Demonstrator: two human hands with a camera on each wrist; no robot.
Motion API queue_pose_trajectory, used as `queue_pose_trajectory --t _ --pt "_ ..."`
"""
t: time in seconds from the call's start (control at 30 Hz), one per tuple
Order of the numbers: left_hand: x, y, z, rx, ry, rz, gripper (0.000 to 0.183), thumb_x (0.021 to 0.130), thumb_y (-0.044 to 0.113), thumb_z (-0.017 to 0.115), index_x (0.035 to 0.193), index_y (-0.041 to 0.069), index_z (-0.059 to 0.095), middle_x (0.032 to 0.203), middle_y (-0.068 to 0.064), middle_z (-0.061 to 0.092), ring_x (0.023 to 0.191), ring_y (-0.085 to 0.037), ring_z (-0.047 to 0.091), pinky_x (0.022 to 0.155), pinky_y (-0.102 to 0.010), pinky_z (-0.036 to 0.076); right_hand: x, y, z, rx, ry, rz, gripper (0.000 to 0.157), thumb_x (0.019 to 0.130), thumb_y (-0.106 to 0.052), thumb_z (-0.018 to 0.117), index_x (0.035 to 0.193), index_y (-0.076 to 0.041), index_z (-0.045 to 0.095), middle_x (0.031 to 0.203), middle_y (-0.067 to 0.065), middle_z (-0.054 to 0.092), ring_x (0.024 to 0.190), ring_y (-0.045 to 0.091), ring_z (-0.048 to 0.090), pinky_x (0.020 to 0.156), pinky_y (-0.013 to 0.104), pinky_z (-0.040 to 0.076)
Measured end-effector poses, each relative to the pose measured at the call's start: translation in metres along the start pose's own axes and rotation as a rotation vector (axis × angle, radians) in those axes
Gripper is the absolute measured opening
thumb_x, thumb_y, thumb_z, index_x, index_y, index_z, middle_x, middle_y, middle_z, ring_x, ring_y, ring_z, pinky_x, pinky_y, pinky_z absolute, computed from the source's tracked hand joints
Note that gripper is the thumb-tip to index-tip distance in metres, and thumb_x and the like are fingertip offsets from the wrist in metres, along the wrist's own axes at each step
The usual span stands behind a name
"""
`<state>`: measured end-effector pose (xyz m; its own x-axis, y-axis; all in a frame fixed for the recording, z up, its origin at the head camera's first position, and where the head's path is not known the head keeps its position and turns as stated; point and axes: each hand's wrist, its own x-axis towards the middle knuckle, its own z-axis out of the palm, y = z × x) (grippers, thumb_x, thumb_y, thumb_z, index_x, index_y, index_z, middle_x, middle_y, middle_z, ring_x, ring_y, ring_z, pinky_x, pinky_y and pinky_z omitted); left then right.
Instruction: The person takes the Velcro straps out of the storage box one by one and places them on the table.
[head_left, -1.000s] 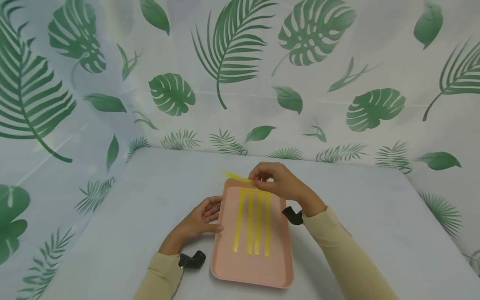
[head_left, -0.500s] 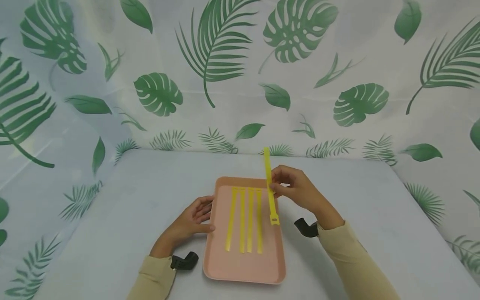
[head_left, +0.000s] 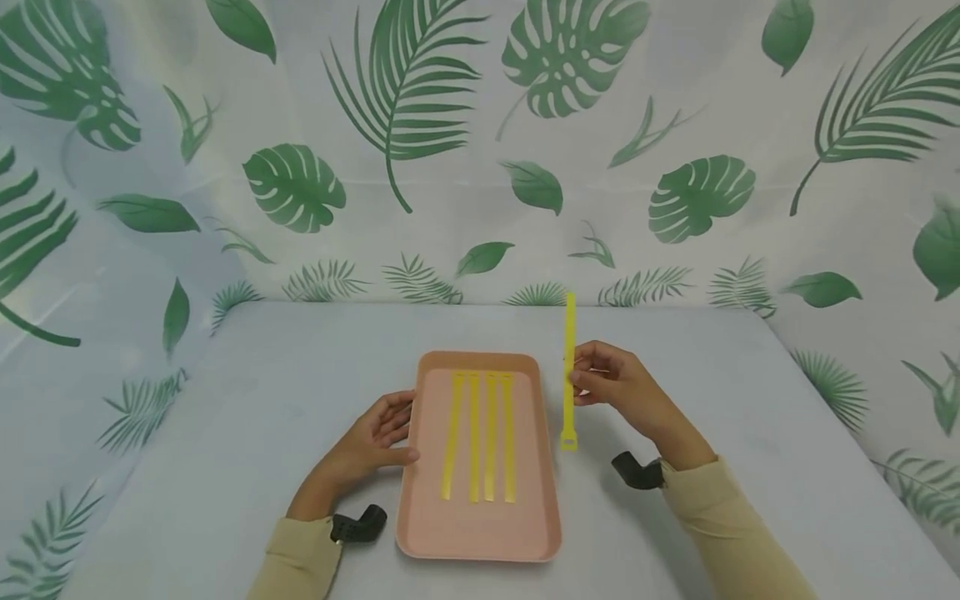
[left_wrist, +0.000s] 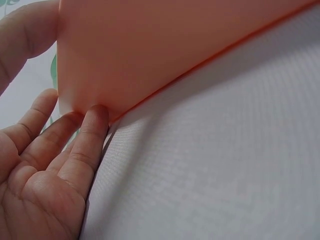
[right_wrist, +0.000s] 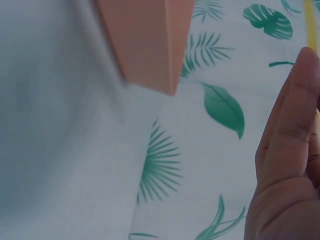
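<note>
My right hand (head_left: 626,392) pinches a yellow cable tie (head_left: 569,408), a flat strap with a slotted head, just right of the pink tray (head_left: 480,533). The tie stands upright in the head view, slotted end down. Several like yellow cable ties (head_left: 474,442) lie side by side in the tray, heads toward the far end. At the tray's left side, my left hand (head_left: 367,450) holds the edge: the thumb lies over the rim, and the fingertips (left_wrist: 97,114) touch the outer wall low down. In the right wrist view, only a sliver of the held tie shows behind the fingers.
A pale-covered table (head_left: 300,350) carries the tray. Behind it hangs a white cloth backdrop (head_left: 442,200) printed with green leaves, with another side of it on the left. Each wrist wears a black camera mount (head_left: 637,471).
My right hand has carried the cable tie from over the tray's far end to beyond its right side, turning it from slanted to upright. The left hand stays at the tray's edge.
</note>
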<state>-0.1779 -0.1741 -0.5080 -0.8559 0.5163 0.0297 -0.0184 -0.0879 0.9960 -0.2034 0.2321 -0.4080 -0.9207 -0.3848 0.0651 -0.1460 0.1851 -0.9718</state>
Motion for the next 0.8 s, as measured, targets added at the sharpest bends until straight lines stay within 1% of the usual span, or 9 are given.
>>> queue_pose_trajectory --t 0.1,0.2,0.33,0.5,0.67,0.8 --pt "-0.002 0.001 -0.001 0.005 0.008 -0.007 0.099 0.090 0.005 0.088 0.162 -0.014 0.022 0.170 -0.038 0.024 0.157 -0.055 0.025 0.115 -0.022 0.048 -0.003 0.002 -0.003 0.013 -0.014 0.050 0.023 0.106 0.002 0.062 0.122 0.016 0.054 0.098 0.005 0.066 0.086 0.015 0.072 0.079 0.031 0.068" --pt "-0.003 0.001 -0.001 -0.003 0.006 -0.004 0.099 0.091 0.003 0.088 0.162 -0.014 0.022 0.170 -0.038 0.024 0.157 -0.055 0.025 0.115 -0.022 0.048 -0.006 0.006 -0.007 0.037 -0.040 0.109 0.023 0.104 0.002 0.063 0.121 0.015 0.054 0.095 0.005 0.067 0.084 0.014 0.072 0.078 0.030 0.067" --pt "-0.002 0.001 0.000 -0.012 0.009 0.003 0.098 0.090 0.002 0.087 0.162 -0.014 0.023 0.170 -0.038 0.025 0.157 -0.055 0.026 0.115 -0.022 0.048 -0.005 0.019 -0.012 0.044 -0.088 0.199 0.022 0.104 0.002 0.064 0.122 0.010 0.055 0.092 0.004 0.069 0.083 0.014 0.071 0.078 0.029 0.066" --pt "-0.001 0.000 0.001 -0.019 0.018 0.008 0.098 0.089 0.000 0.087 0.161 -0.015 0.023 0.169 -0.038 0.025 0.157 -0.055 0.025 0.114 -0.021 0.048 -0.006 0.035 -0.015 0.051 -0.151 0.298 0.024 0.104 0.000 0.064 0.124 0.010 0.054 0.092 0.004 0.071 0.081 0.014 0.072 0.077 0.028 0.065" --pt "-0.001 0.000 0.001 -0.023 0.021 0.002 0.098 0.088 0.000 0.087 0.162 -0.014 0.024 0.169 -0.038 0.025 0.157 -0.055 0.025 0.114 -0.021 0.048 -0.007 0.044 -0.012 0.064 -0.168 0.375 0.023 0.102 0.002 0.065 0.120 0.011 0.054 0.087 0.005 0.071 0.076 0.012 0.069 0.072 0.024 0.064" --pt "0.000 0.000 0.001 -0.011 0.022 0.005 0.097 0.088 0.000 0.087 0.161 -0.014 0.025 0.169 -0.037 0.026 0.158 -0.054 0.025 0.115 -0.020 0.047 -0.007 0.048 -0.010 0.034 -0.166 0.438 0.020 0.102 0.003 0.066 0.118 0.010 0.056 0.085 0.005 0.071 0.073 0.011 0.069 0.069 0.023 0.064"
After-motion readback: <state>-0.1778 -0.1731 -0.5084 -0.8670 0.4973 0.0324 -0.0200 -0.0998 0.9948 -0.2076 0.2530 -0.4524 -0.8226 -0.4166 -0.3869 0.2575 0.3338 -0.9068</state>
